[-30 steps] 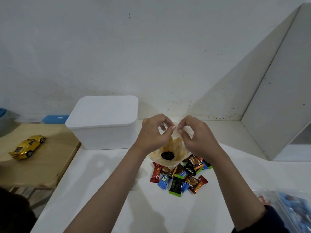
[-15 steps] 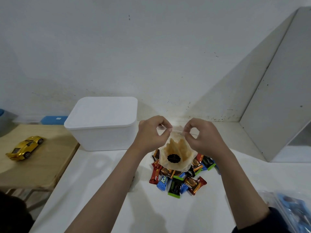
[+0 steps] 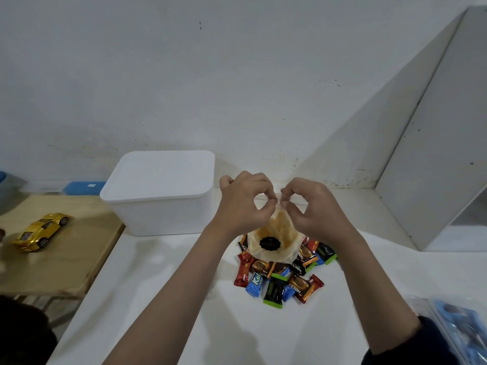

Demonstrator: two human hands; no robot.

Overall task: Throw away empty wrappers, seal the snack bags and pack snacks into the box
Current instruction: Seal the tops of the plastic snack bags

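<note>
Both hands pinched the top of a snack bag above the pile of sweets

The left hand [image 3: 243, 204] and the right hand [image 3: 313, 206] were raised side by side over the white table [image 3: 163, 299], each with thumb and forefinger curled into a ring and pinching the top edge of a clear snack bag [image 3: 274, 241]. Their fingertips nearly met at the middle of the bag's mouth. The bag hung between the hands, held up by that edge; it showed yellowish snacks inside and carried a round black label on its front.

Below and just behind the bag lay a heap of small wrapped sweets [image 3: 282, 277] in red, blue, green and brown wrappers, resting on the table. Whether the bag's bottom touched the heap could not be told.

A white box [image 3: 160, 196] with its lid on stood on the table to the left of the hands, close to the wall. Further left, a gold toy car [image 3: 40, 231] sat on a lower wooden surface [image 3: 66, 259]. At the lower right edge lay a clear packet with blue contents [image 3: 458, 327], partly cut off.
</note>
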